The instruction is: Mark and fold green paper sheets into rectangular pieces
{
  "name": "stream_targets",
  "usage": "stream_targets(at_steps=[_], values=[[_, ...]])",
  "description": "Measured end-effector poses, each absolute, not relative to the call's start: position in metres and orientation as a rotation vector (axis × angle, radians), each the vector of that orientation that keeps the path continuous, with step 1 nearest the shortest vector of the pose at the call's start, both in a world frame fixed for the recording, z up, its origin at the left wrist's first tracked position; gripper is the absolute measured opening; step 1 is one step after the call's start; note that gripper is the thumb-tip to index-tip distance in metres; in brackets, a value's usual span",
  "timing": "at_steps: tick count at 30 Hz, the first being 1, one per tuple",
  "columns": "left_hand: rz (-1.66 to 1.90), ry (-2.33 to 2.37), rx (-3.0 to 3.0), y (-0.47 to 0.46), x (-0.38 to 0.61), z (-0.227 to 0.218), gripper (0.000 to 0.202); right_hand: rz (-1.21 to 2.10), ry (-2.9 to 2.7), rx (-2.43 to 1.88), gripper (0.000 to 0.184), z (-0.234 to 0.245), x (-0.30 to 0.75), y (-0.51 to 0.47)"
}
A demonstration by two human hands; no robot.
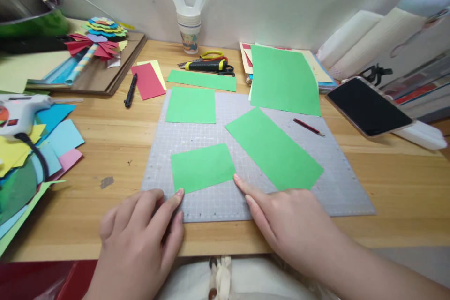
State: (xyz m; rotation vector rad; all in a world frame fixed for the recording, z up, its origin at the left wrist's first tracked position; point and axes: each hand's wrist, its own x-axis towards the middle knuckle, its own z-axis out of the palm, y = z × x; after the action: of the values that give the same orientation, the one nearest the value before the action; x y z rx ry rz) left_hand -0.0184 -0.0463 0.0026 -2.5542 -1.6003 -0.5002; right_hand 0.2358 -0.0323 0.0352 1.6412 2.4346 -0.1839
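A small green paper rectangle (202,167) lies on the grey cutting mat (337,183) near its front edge. My left hand (140,234) rests on the mat's front left corner, fingers loosely extended, its index fingertip touching the paper's lower left corner. My right hand (291,225) lies flat, its index fingertip at the paper's lower right corner. Neither hand holds anything. A longer green strip (274,148) lies tilted on the mat just beyond my right hand. Another green rectangle (191,105) sits at the mat's back left.
A large green sheet (283,79), a green strip (202,80), a utility knife (207,65), a red pencil (308,127), a black pen (130,90), a phone (369,106), a paper cup (190,33), a glue gun (21,112), coloured paper scraps (52,140) and paper flowers (98,37) surround the mat.
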Motion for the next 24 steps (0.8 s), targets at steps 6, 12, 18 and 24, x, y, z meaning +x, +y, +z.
stream_targets(at_steps=[6, 12, 18, 24], values=[[-0.491, -1.634, -2.549, -0.046, -0.017, 0.005, 0.023, -0.356, 2.454, 1.761, 0.045, 0.04, 0.249, -0.024], [-0.428, -1.705, -2.591, -0.023, 0.0, 0.015, 0.02, -0.717, 2.649, 1.91, 0.029, 0.046, 0.258, 0.005], [-0.355, -1.78, -2.824, 0.003, 0.015, 0.019, 0.012, -0.781, 2.907, 1.474, 0.017, 0.042, 0.252, 0.03], [-0.368, -1.898, -2.848, 0.008, 0.015, 0.02, 0.009, -0.774, 2.882, 1.443, 0.013, 0.034, 0.244, 0.032]])
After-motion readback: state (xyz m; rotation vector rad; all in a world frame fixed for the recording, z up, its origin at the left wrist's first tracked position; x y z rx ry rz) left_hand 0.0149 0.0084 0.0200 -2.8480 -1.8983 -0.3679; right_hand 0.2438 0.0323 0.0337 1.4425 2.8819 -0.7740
